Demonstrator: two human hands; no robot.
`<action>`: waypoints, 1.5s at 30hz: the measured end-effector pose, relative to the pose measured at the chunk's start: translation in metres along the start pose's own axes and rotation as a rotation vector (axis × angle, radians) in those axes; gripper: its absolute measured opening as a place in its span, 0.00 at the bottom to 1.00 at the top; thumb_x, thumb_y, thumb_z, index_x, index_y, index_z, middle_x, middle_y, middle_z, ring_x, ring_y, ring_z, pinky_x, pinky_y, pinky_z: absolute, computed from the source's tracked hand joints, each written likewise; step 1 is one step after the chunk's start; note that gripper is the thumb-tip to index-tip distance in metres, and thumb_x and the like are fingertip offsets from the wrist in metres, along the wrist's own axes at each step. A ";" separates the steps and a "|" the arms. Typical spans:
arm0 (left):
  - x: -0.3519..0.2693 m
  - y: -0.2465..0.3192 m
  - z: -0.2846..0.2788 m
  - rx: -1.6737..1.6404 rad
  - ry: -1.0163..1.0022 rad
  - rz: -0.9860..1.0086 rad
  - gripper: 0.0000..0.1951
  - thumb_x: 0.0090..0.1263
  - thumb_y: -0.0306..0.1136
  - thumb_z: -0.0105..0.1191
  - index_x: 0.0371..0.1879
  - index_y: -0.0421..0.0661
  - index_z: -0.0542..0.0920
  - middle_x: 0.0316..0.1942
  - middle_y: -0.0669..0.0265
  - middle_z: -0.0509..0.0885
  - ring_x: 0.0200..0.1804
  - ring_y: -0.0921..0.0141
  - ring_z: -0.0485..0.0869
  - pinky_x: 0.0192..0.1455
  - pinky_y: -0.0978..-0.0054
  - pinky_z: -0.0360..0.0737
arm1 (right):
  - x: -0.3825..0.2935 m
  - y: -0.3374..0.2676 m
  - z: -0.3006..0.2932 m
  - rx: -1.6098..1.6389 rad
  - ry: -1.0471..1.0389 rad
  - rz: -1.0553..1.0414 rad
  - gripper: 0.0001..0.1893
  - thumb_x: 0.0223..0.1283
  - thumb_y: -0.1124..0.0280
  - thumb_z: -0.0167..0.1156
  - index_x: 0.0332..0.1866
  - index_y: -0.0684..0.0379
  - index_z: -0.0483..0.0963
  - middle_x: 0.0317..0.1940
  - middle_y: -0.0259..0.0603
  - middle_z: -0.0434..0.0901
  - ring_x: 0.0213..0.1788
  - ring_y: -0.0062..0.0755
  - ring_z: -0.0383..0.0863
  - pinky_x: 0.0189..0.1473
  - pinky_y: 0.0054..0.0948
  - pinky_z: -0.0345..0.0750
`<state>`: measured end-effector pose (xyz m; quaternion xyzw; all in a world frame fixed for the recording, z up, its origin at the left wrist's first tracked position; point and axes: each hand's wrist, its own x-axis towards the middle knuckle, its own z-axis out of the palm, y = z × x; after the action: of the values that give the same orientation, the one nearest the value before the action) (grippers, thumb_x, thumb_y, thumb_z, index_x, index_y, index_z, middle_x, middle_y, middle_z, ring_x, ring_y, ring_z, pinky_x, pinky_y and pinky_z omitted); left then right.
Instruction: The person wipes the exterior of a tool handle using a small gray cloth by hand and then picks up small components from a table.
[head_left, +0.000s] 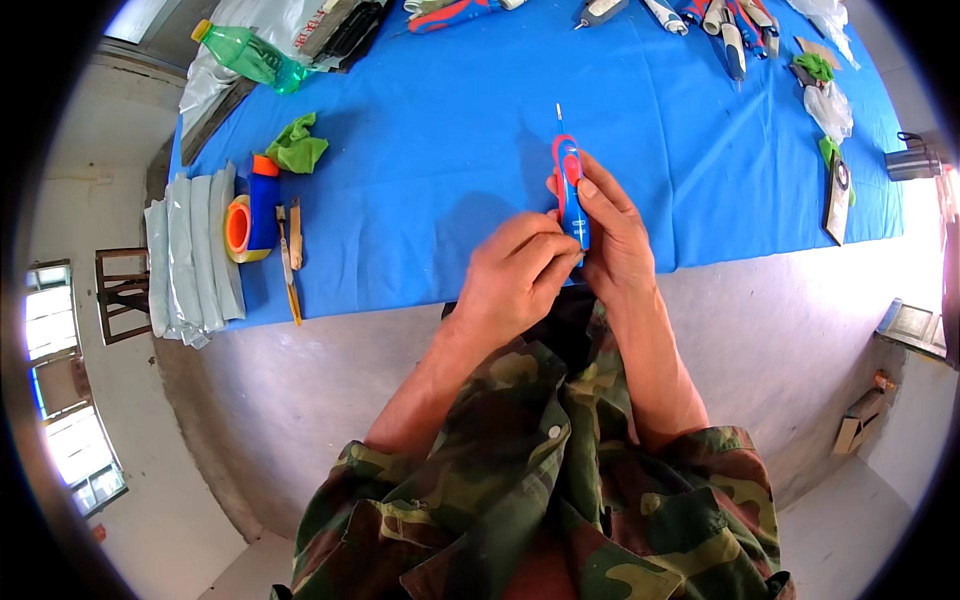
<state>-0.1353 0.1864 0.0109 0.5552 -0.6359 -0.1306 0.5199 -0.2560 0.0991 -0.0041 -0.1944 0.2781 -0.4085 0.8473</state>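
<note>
Over the front part of the blue cloth-covered table (420, 165), my right hand (619, 232) holds a blue and red electric toothbrush handle (568, 176). The handle stands nearly lengthwise to my view, its thin metal shaft pointing away from me, with no brush head on it. My left hand (510, 274) has its fingers curled against the handle's lower end. Whether a small part sits between those fingertips is hidden.
To the left are grey plastic packets (196, 247), a tape roll (238, 229), an old toothbrush (287, 262), a green cloth (298, 144) and a green plastic bottle (251, 56). More toothbrush handles (733, 45) lie at the far edge. A metal cup (913, 159) is at right.
</note>
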 end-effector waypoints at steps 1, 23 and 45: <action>0.001 0.000 0.000 0.011 -0.011 -0.015 0.07 0.62 0.19 0.69 0.36 0.41 0.86 0.38 0.62 0.85 0.35 0.63 0.85 0.34 0.68 0.82 | 0.001 0.001 -0.001 -0.020 -0.005 -0.007 0.23 0.74 0.73 0.63 0.71 0.63 0.73 0.54 0.43 0.85 0.55 0.30 0.86 0.48 0.30 0.87; 0.038 -0.012 -0.008 0.117 0.008 -0.150 0.03 0.66 0.24 0.67 0.36 0.41 0.87 0.39 0.61 0.86 0.36 0.62 0.86 0.38 0.67 0.83 | 0.006 0.006 -0.012 0.046 -0.025 -0.036 0.23 0.72 0.83 0.60 0.71 0.67 0.73 0.61 0.45 0.83 0.60 0.30 0.83 0.62 0.28 0.81; 0.020 0.014 -0.010 0.329 -0.133 0.033 0.03 0.64 0.21 0.66 0.34 0.40 0.85 0.35 0.59 0.84 0.38 0.56 0.85 0.42 0.62 0.81 | 0.015 0.020 -0.023 -0.080 -0.045 0.027 0.23 0.74 0.75 0.62 0.72 0.65 0.74 0.55 0.37 0.85 0.53 0.24 0.82 0.55 0.26 0.81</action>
<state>-0.1320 0.1788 0.0353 0.6125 -0.6907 -0.0524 0.3809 -0.2515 0.0961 -0.0377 -0.2334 0.2775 -0.3812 0.8504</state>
